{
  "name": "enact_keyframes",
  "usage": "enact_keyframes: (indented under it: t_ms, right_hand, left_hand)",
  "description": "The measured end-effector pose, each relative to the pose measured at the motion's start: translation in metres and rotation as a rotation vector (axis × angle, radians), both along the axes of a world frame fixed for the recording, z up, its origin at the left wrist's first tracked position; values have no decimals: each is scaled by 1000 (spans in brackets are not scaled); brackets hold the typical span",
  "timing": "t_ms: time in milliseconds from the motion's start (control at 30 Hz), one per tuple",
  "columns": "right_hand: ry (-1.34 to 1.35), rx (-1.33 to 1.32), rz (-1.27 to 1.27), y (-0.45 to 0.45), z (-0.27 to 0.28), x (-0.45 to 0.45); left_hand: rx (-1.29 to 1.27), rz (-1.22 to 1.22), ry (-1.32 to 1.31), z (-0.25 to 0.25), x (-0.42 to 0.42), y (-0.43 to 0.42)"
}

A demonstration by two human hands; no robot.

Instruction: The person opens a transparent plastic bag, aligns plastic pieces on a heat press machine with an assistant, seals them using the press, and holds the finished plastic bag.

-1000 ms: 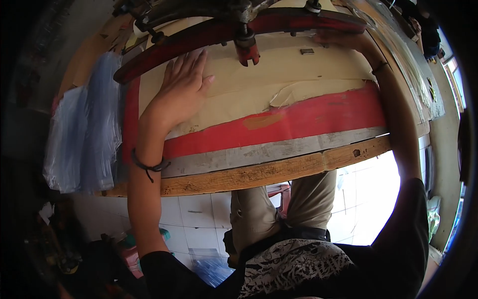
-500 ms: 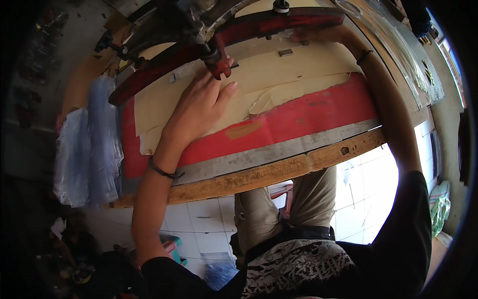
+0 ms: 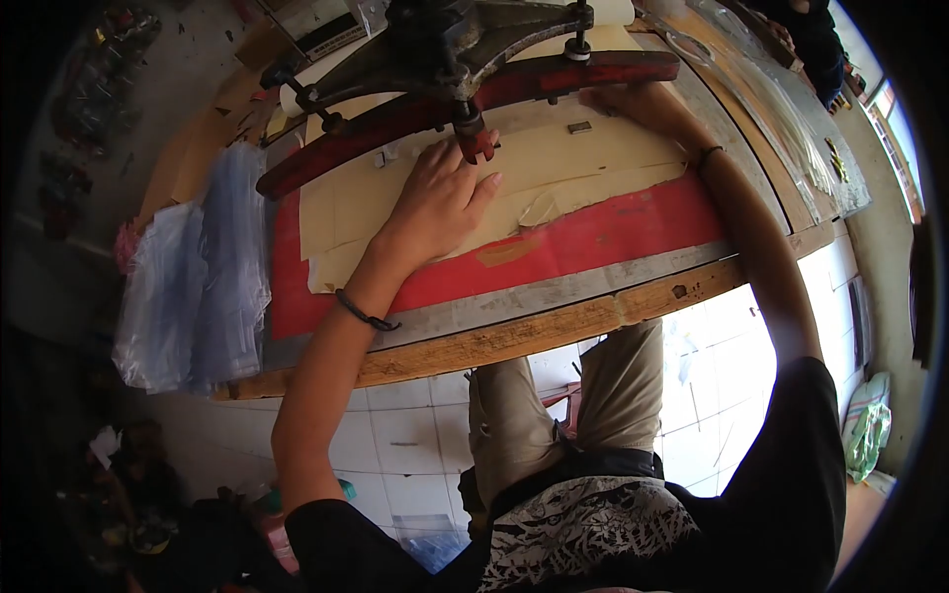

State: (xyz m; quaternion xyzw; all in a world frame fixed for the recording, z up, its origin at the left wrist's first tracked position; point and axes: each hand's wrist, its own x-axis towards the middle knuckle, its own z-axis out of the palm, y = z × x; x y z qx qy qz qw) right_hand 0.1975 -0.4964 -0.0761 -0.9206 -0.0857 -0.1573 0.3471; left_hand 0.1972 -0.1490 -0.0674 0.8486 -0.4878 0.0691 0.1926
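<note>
My left hand (image 3: 442, 198) lies on the tan sheet (image 3: 395, 208), fingers stretched forward and thumb apart, its fingertips partly hidden by the red bar's middle fitting. Farther right, my right hand (image 3: 638, 105) rests low over the sheet's far right part, just in front of the red bar (image 3: 346, 148); its fingers look extended but are dark and blurred. Below the torn-edged tan sheets is a red sheet (image 3: 613, 227) on a grey metal plate (image 3: 514, 289). A small dark metal piece (image 3: 579, 127) sits on the tan sheet between my hands.
The dark press frame (image 3: 504, 49) with its bolts stands over the work. Clear plastic sleeves (image 3: 208, 277) hang over the table's left edge. A wooden edge (image 3: 534, 331) runs along the front. Clear strips (image 3: 761, 99) lie at right, and another person (image 3: 816, 40) is behind them.
The view has shifted, so the table and press appear lower and further right. Both hands stay over the tan sheet, with the left fingers still by the bar's middle fitting.
</note>
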Motion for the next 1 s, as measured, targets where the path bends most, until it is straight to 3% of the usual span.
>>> enact_keyframes:
  t_ms: [67,167,267,400,567,667,767,867,900,933,1000]
  right_hand:
    - [-190,-14,19,2,-7,3]
    - [-40,-83,-22,0,1,-1]
    - [-94,-111,19,4,3,-3]
    - [-3,-126,9,1,-1,-1]
    - [-72,-493,177,-19,-13,5]
    - [24,-212,95,-3,-4,-7]
    - [-100,-356,128,-5,-5,-8]
    - [-625,-951,282,-39,-32,14]
    - [-743,-1029,214,-38,-30,15]
    - [-445,-634,236,-27,-22,14]
    - [-17,-265,123,-11,0,4]
  left_hand:
    - [1,2,30,2,1,2]
    - [35,12,126,6,-3,8]
    - [295,250,83,21,-11,27]
    - [381,391,91,21,0,47]
    - [367,387,131,24,-3,45]
    - [343,396,80,18,-3,45]
    - [317,382,-22,22,-7,39]
    - [273,343,-149,13,-3,34]
    - [200,292,-149,9,-2,31]
    - [127,240,-150,4,-1,26]
    - [36,180,-112,-3,-1,19]
